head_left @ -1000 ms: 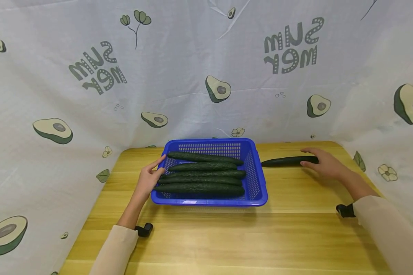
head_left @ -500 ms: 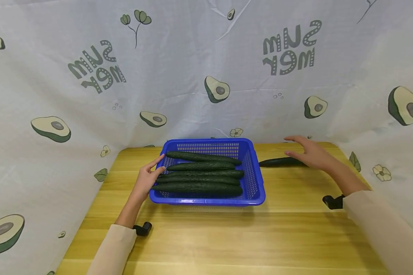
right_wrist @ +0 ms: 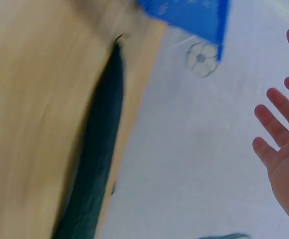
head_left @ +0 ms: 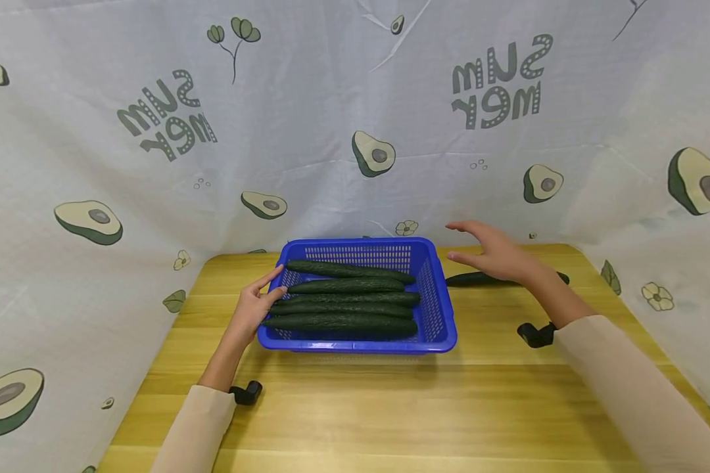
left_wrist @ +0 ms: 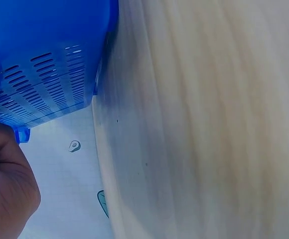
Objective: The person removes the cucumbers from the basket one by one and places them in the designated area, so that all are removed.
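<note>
A blue plastic basket (head_left: pixel 355 346) stands on the table with several dark green cucumbers (head_left: pixel 343 323) lying lengthwise inside. My left hand (head_left: pixel 253 309) grips the basket's left rim, thumb and index finger at the edge; the left wrist view shows this hand (left_wrist: pixel 7 184) beside the slotted wall (left_wrist: pixel 45 74). Another cucumber (head_left: pixel 473 280) lies on the table right of the basket, its tip close to the basket wall. Above that cucumber hovers my right hand (head_left: pixel 499 256), fingers spread and holding nothing. The right wrist view has the loose cucumber (right_wrist: pixel 97 144) apart from the spread fingers (right_wrist: pixel 274 124).
A wooden table (head_left: pixel 355 414) carries the basket and the loose cucumber. Behind it and along the sides hangs a pale cloth (head_left: pixel 319 118) printed with avocados and lettering, close to the basket's back edge.
My right hand has let go of the loose cucumber, risen and moved left toward the basket. The cucumber stays on the table. My left hand keeps its place on the rim.
</note>
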`<state>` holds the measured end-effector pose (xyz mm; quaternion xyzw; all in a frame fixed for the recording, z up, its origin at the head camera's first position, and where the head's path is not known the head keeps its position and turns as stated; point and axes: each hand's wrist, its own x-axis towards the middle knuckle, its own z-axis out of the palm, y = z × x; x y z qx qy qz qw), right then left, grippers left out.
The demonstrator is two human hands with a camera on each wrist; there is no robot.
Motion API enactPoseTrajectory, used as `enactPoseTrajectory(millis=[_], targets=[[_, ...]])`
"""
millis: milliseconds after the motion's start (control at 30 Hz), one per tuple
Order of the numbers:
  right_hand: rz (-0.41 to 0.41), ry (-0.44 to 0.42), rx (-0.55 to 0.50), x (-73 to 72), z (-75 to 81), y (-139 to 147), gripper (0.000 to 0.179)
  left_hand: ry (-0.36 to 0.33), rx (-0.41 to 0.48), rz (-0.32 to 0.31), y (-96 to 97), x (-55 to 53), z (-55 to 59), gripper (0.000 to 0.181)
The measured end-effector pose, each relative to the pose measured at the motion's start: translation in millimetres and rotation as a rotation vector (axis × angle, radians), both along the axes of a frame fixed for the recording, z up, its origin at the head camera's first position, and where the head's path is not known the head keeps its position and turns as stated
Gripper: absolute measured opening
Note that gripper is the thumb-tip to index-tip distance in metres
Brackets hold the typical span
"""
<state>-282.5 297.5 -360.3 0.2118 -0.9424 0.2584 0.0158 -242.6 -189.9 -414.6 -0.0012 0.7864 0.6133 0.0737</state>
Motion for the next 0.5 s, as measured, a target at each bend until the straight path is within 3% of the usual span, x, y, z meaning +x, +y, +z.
enactPoseTrajectory(millis=[67,267,500], targets=[[-0.003,0.003,-0.017,-0.8,3.8,-9.1,0.071,-0.006,-0.004,0.005,-0.8,-2.5,-3.0,0.058],[0.035,0.035,-0.037,-5.6,12.0,-35.1,0.070,0.003,0.012,0.020,-8.3,-16.7,-30.8,0.058],[0.124,0.045,-0.051,-14.1,20.7,-69.0,0.067,0.037,0.017,0.033,-8.1,-18.6,-34.9,0.055]])
